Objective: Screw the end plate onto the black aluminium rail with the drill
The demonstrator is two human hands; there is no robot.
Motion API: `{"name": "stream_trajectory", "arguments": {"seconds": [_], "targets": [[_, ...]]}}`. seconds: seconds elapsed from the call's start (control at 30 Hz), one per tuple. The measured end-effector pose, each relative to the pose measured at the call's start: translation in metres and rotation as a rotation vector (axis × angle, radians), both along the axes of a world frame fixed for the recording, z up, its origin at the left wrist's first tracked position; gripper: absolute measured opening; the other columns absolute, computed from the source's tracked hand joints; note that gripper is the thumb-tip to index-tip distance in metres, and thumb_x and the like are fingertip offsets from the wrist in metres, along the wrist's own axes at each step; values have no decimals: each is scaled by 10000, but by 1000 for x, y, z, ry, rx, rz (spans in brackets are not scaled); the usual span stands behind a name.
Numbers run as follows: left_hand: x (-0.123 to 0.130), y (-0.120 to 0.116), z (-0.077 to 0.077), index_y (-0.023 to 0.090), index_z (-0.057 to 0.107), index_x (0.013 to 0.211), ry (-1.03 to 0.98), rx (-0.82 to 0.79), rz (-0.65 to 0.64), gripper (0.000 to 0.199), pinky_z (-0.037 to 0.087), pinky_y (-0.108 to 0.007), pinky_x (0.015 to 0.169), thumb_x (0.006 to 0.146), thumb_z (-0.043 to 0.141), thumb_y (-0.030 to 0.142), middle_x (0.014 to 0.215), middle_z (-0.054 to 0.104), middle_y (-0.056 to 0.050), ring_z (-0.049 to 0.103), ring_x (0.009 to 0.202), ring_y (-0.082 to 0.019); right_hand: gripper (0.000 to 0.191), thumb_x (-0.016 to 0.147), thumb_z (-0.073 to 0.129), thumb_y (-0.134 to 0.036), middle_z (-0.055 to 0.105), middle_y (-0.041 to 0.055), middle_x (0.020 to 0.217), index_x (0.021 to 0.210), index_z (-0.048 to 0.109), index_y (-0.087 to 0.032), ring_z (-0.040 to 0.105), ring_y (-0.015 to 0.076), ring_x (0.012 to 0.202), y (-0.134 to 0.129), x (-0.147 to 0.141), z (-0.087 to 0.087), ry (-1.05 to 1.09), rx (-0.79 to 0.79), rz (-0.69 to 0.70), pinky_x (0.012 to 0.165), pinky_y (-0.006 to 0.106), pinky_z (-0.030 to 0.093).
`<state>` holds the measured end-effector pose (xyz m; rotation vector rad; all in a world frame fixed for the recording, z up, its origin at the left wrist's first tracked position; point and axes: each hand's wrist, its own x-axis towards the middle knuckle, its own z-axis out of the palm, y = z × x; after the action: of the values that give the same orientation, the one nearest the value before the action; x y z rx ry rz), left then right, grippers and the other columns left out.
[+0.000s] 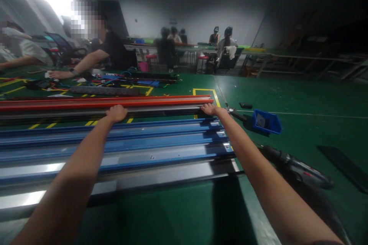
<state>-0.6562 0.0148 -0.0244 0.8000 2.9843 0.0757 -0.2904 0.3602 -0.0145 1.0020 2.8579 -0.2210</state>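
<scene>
Both my arms reach over the green worktable to a long silver-and-black metal rail (161,109). My left hand (117,113) is closed over its middle stretch, fingers mostly hidden behind the rail. At the right end, my right hand (209,108) is closed on the same rail. Just beyond lies a red rail (161,101), parallel and very close. Nearer to me several blue-edged metal rails (172,138) lie side by side, with small holes near their right ends. A plain silver rail (184,170) is nearest to me.
Right of the rails are a blue bin (268,122) with flat pieces inside, a power drill (299,166) and a dark flat bar (345,166). Across the table, a co-worker's hand (61,74) rests near tangled wires (112,78). Other people sit farther back.
</scene>
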Motion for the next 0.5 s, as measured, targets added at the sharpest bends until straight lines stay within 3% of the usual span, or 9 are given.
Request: {"name": "stream_trajectory", "arguments": {"seconds": [0.17, 0.5], "targets": [[-3, 3, -1, 165, 622, 1360, -15, -26, 53, 447, 532, -545, 1071, 1004, 644, 435, 1410, 623, -135, 620, 1269, -288, 388, 1041, 685, -371, 639, 119, 1376, 1371, 632, -174, 675, 271, 1168, 2, -1, -3, 21, -11, -21, 978, 488, 593], [-3, 2, -2, 154, 624, 1355, -22, -37, 36, 455, 493, -553, 1105, 1021, 602, 462, 1439, 611, -149, 587, 1323, -302, 428, 1043, 676, -392, 588, 130, 1473, 1413, 615, -186, 613, 311, 1296, 3, -2, -7, 48, -24, -48, 1083, 558, 520]]}}
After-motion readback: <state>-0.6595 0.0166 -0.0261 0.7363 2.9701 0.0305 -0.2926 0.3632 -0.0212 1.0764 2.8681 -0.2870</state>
